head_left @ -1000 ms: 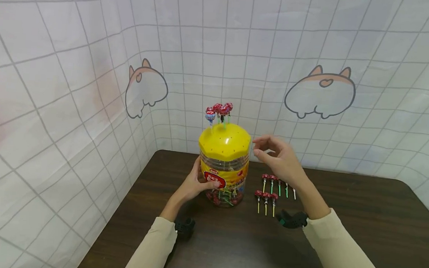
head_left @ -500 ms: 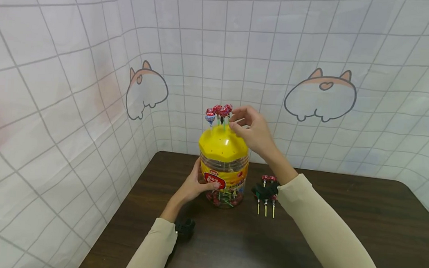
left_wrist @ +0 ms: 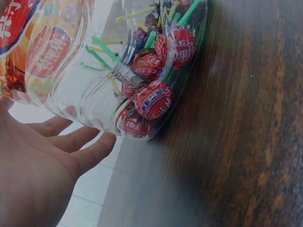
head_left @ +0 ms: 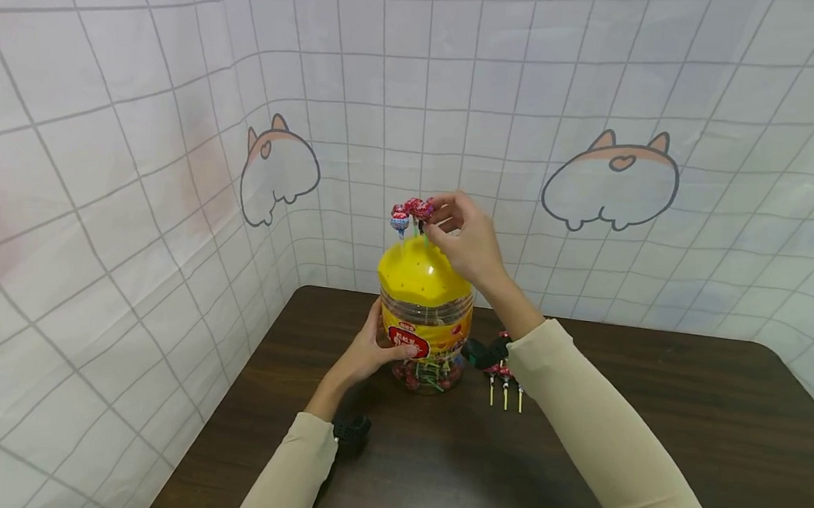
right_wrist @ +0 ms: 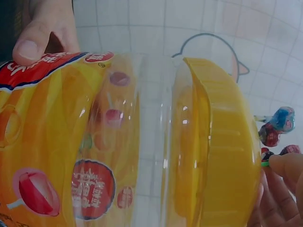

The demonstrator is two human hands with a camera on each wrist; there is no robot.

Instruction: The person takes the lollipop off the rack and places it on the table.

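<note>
White grid-print cloth [head_left: 507, 97] behind, dark wood-look table [head_left: 422, 465] below. Clear jar [head_left: 437, 337] stands upright toward the table's far left end, yellow lid [head_left: 425, 274] on.

My head feed has the full layout, but the right wrist camera [head_left: 486, 353] blocks some of the lollipops on the table [head_left: 506, 373], just right of the jar. Left wrist view adds what head barely resolves: red-wrapped lollipops [left_wrist: 152, 99] heaped at the jar's bottom, sticks green and yellow.

Left hand [head_left: 366, 356]: holding the jar's side — thumb across the front label, fingers round the back. Right hand [head_left: 467, 238]: raised over the lid's right side, forearm slanting up from lower right, thumb and fingers pinching a green-sticked lollipop [right_wrist: 265, 163] at the lid. Right wrist feed shows the thumb on that stick; head doesn't. Beside it a red-and-blue lollipop [head_left: 399, 221] stands in the lid.
</note>
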